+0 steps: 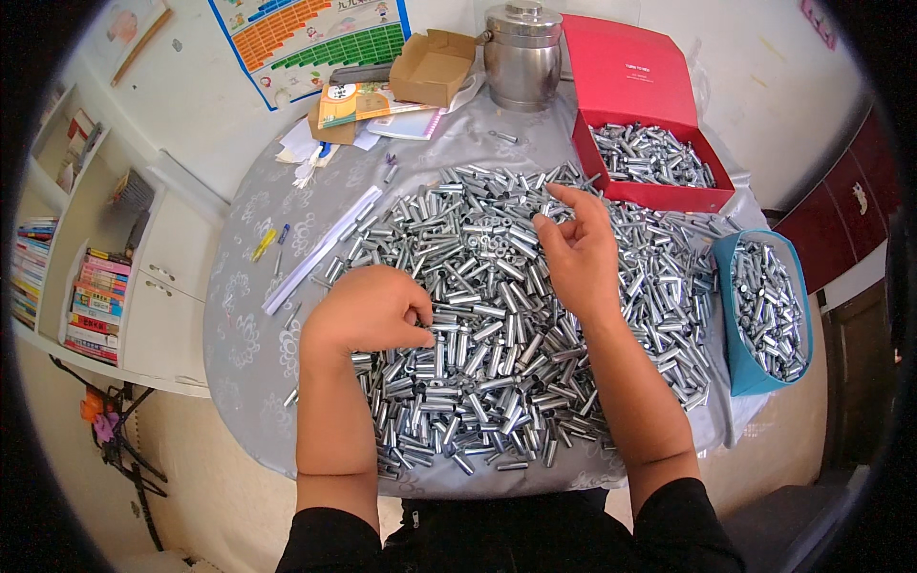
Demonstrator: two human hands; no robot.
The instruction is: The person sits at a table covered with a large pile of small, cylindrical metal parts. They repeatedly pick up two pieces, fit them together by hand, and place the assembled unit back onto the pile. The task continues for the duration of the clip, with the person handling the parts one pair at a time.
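Note:
A wide heap of small silver metal tubes (pixel 478 382) covers the middle of the table, with thinner bolt-like pieces mixed in. Over its left side, my left hand (pixel 368 310) is bent down with its fingers curled in. Whatever those fingers hold, if anything, is hidden. My right hand (pixel 581 253) hovers above the heap's upper middle, thumb and forefinger apart and the other fingers bent. Nothing shows between that thumb and forefinger. Between the two hands lie several small ring-like pieces (pixel 495 239) among the tubes.
A red box (pixel 659 196) and a teal bin (pixel 735 325), both full of metal pieces, stand at the right. Behind the heap are a steel pot (pixel 523 57), a cardboard box (pixel 435 69) and papers. A white strip (pixel 323 250) and pens (pixel 265 244) lie left.

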